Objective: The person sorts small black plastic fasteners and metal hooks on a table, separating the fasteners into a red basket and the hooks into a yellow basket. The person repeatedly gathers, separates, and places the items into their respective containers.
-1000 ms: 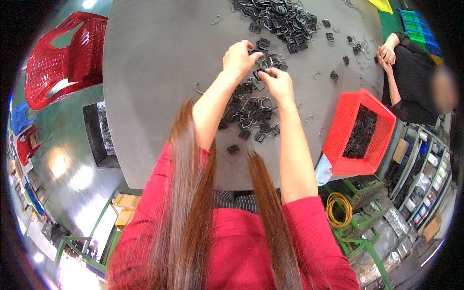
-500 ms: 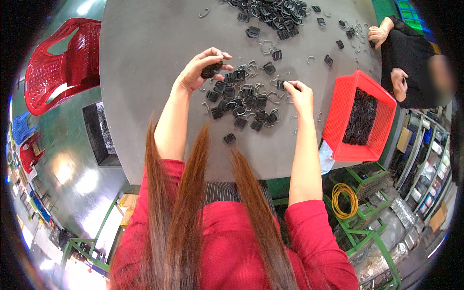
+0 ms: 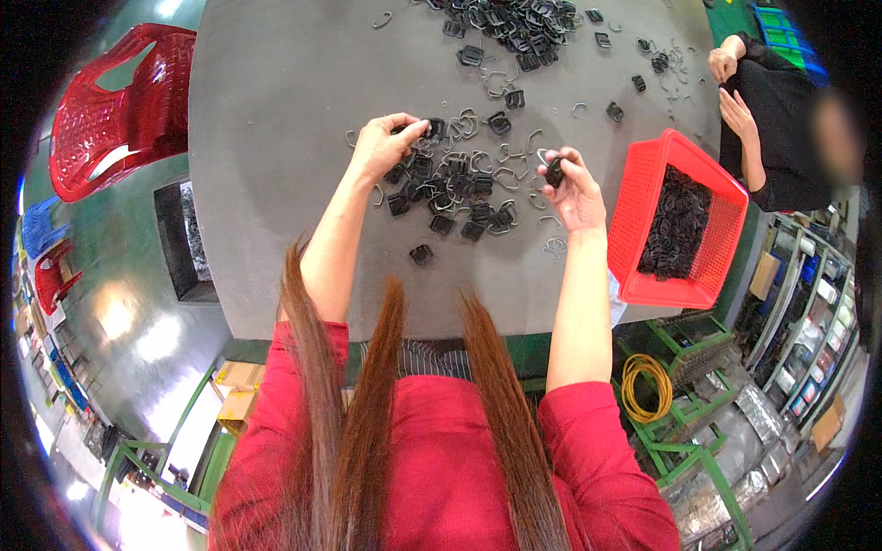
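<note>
On the grey table, a loose pile of small black plastic buckles (image 3: 441, 223) lies mixed with bent metal wire hooks (image 3: 506, 177). My left hand (image 3: 386, 147) is at the pile's far left edge, thumb and fingers pinched on a black buckle (image 3: 435, 129); its palm is hidden from above. To the right of the pile, my right hand (image 3: 579, 193) is raised with the palm partly turned up. Its curled fingers grip another black buckle (image 3: 555, 173), with a bit of wire showing beside it.
A red plastic basket (image 3: 630, 230) full of black pieces stands at the table's right edge. Farther back lies a bigger heap of buckles (image 3: 524, 32). At the far right a person in black (image 3: 781, 129) works with both hands. A red chair (image 3: 119, 119) stands left of the table.
My left hand has turned palm down and moved slightly right onto a buckle. The right hand has rolled palm up with its buckle. The other person's hands have come closer together.
</note>
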The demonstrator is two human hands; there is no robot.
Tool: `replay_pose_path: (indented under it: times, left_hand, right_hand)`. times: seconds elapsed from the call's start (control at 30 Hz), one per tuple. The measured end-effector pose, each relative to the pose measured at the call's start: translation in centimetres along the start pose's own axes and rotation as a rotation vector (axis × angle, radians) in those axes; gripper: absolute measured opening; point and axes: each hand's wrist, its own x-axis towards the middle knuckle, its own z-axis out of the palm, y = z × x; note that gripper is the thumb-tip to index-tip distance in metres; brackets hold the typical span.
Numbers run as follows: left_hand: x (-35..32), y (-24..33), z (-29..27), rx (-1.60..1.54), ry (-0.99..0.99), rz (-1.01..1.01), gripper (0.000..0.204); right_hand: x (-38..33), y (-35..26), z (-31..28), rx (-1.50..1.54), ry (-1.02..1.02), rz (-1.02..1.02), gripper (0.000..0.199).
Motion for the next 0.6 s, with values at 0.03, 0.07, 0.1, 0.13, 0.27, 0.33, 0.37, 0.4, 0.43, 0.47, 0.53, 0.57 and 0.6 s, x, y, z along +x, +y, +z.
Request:
replay_pose_path:
  times: [0.03,0.07,0.1,0.13,0.27,0.33,0.37,0.4,0.43,0.47,0.53,0.57,0.6]
  left_hand:
    - [-0.2,0.1,-0.3,0.092,0.030,0.053,0.023]
    - [-0.5,0.2,-0.4,0.183,0.059,0.110,0.022]
    - [-0.6,0.3,-0.5,0.275,0.088,0.167,0.022]
    - [-0.9,0.6,-0.8,0.364,0.131,0.240,0.022]
    - [-1.7,1.5,-1.1,0.445,0.232,0.407,0.021]
    - [-1.5,1.9,-1.3,0.333,0.226,0.375,0.021]
    - [-1.5,1.6,-1.5,0.395,0.245,0.364,0.021]
    - [-1.5,1.0,-1.8,0.457,0.264,0.354,0.020]
    - [-1.5,0.6,-2.0,0.514,0.288,0.344,0.020]
    - [-1.4,0.3,-2.2,0.572,0.313,0.332,0.020]
    - [-1.4,0.5,-2.3,0.384,0.293,0.236,0.018]
    - [-1.6,1.0,-2.3,0.356,0.291,0.201,0.018]
    - [-1.7,1.1,-2.2,0.327,0.290,0.166,0.017]
  right_hand:
    - [0.8,0.2,0.0,0.024,-0.069,-0.009,0.018]
    - [2.3,0.5,0.1,-0.147,-0.050,0.010,0.020]
    - [4.1,0.8,0.2,-0.318,-0.030,0.029,0.021]
    - [5.9,1.3,0.5,-0.486,-0.011,0.053,0.023]
    - [7.4,1.5,4.3,-0.742,0.083,-0.033,0.020]
    - [7.8,0.9,4.0,-0.626,0.006,0.007,0.018]
    - [8.4,1.0,3.1,-0.686,0.011,0.022,0.018]
    - [8.4,1.4,2.0,-0.592,-0.023,0.035,0.018]
    - [7.9,1.5,1.7,-0.503,-0.061,0.047,0.019]
    - [7.5,1.4,1.4,-0.414,-0.099,0.059,0.019]
    - [7.1,0.7,0.5,-0.518,-0.005,0.050,0.021]
    - [7.1,0.8,-0.3,-0.690,0.082,0.010,0.022]
    - [7.0,0.8,-0.8,-0.863,0.169,-0.030,0.024]
